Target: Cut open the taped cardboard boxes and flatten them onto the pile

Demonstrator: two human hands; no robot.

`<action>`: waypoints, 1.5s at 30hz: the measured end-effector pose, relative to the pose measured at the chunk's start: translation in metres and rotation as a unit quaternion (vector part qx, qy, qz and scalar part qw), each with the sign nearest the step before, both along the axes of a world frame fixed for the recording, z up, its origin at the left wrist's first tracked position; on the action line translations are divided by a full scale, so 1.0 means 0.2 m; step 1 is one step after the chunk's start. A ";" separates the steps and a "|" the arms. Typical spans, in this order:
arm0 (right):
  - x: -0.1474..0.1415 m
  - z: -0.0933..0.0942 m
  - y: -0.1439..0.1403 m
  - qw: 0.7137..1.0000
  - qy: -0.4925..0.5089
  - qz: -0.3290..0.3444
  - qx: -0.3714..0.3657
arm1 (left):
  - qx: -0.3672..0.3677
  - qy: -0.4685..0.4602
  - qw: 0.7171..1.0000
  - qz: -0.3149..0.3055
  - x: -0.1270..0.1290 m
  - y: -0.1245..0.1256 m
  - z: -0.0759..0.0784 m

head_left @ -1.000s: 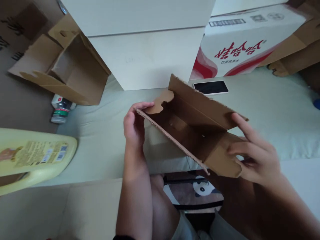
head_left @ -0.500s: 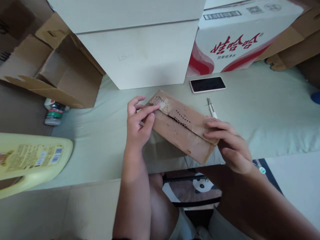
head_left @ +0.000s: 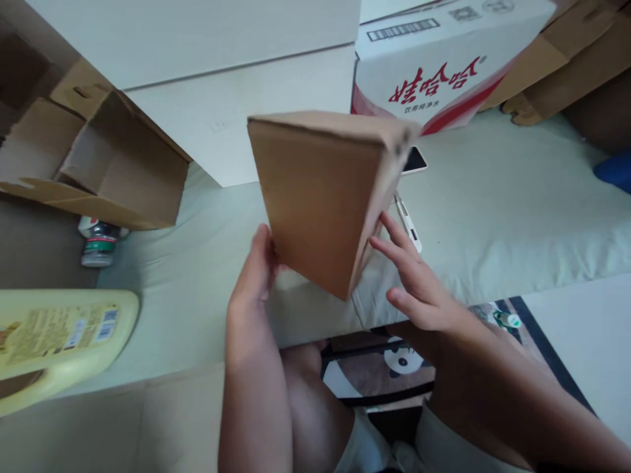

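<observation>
A brown cardboard box is raised and tilted over the green cloth, its plain broad side facing me. My left hand grips its lower left edge, with some fingers hidden behind the box. On the other side, my right hand has its fingers spread, and the fingertips touch or nearly touch the narrow right face. Just beyond that hand lies a white utility knife on the cloth. A phone is partly covered by the box.
Large white boxes and a red-and-white carton stand at the back. Open cardboard boxes, a bottle and a yellow jug are on the left. Something blue lies at the far right.
The cardboard box has been lifted and turned, so its seamed, worn face gives way to a plain side. My right hand has loosened and its fingers have spread. The view has shifted slightly.
</observation>
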State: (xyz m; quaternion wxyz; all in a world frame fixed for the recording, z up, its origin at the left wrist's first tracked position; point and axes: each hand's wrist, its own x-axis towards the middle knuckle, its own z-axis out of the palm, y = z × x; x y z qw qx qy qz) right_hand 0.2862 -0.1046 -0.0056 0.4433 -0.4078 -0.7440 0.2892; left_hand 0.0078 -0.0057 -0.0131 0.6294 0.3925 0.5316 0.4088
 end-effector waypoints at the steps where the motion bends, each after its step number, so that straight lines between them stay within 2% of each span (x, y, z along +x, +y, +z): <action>1: 0.00 0.02 0.00 1.000 -0.004 -0.006 0.018 | -0.049 0.016 0.995 -0.085 0.00 -0.02 0.00; 3: 0.02 0.05 0.00 0.999 0.009 -0.043 0.032 | -0.127 0.069 0.961 -0.235 0.00 -0.04 -0.01; 4: 0.02 0.05 0.00 0.997 0.017 -0.068 0.034 | -0.143 0.098 0.941 -0.289 -0.01 -0.04 -0.02; 5: 0.03 0.05 0.00 0.995 0.023 -0.093 0.033 | -0.131 0.126 0.931 -0.318 -0.01 -0.03 -0.02; 6: 0.03 0.04 0.00 0.993 0.024 -0.109 0.032 | -0.088 0.150 0.937 -0.304 -0.02 -0.01 -0.03; 7: 0.03 0.04 0.00 0.993 0.021 -0.113 0.034 | -0.021 0.166 0.954 -0.247 -0.03 0.01 -0.04; 8: 0.02 0.04 0.00 0.994 0.016 -0.104 0.035 | 0.062 0.170 0.971 -0.157 -0.03 0.03 -0.04; 9: 0.01 0.04 0.00 0.996 0.011 -0.083 0.035 | 0.149 0.160 0.974 -0.054 -0.03 0.05 -0.05; 10: 0.00 0.04 0.00 0.998 0.009 -0.055 0.030 | 0.227 0.141 0.963 0.039 -0.03 0.07 -0.05; 11: -0.01 0.05 0.00 0.999 0.008 -0.023 0.025 | 0.287 0.116 0.946 0.102 -0.03 0.08 -0.05; 12: -0.02 0.05 0.00 1.000 0.011 0.005 0.019 | 0.322 0.092 0.934 0.125 -0.02 0.09 -0.04; 14: -0.02 0.05 0.01 1.000 0.021 0.007 0.002 | 0.324 0.060 0.939 0.097 0.00 0.08 -0.02; 16: 0.01 0.01 0.03 0.995 -0.003 -0.099 -0.015 | 0.281 0.044 0.956 0.067 0.02 0.06 -0.01; 18: 0.06 -0.05 0.06 0.962 -0.101 -0.249 -0.038 | 0.248 0.038 0.966 0.063 0.04 0.04 0.00; 20: 0.12 -0.12 0.10 0.910 -0.234 -0.333 -0.077 | 0.241 0.036 0.967 0.071 0.06 0.03 0.00; 22: 0.17 -0.18 0.14 0.877 -0.320 -0.339 -0.120 | 0.239 0.041 0.967 0.073 0.07 0.03 0.00; 24: 0.20 -0.20 0.17 0.870 -0.335 -0.333 -0.142 | 0.242 0.048 0.966 0.073 0.08 0.04 0.00; 25: 0.21 -0.19 0.18 0.877 -0.319 -0.328 -0.148 | 0.245 0.053 0.965 0.072 0.08 0.04 0.00; 27: 0.21 -0.16 0.17 0.907 -0.232 -0.308 -0.168 | 0.254 0.063 0.963 0.070 0.08 0.04 -0.01; 29: 0.20 -0.11 0.14 0.937 -0.100 -0.278 -0.185 | 0.261 0.067 0.960 0.074 0.08 0.03 -0.01; 32: 0.17 0.02 0.04 0.954 0.032 -0.262 -0.140 | 0.261 0.060 0.960 0.084 0.10 0.02 -0.02; 36: 0.09 0.26 -0.06 0.970 0.006 -0.242 -0.034 | 0.271 0.060 0.958 0.072 0.14 0.00 -0.01; 39: -0.01 0.39 -0.03 0.977 -0.041 -0.209 -0.021 | 0.289 0.070 0.952 0.066 0.18 -0.01 0.00; 43: -0.10 0.43 0.07 0.981 -0.051 -0.141 -0.122 | 0.304 0.084 0.947 0.061 0.22 -0.03 0.00; 45: -0.11 0.42 0.11 0.978 -0.075 -0.146 -0.132 | 0.311 0.086 0.945 0.057 0.22 -0.04 0.00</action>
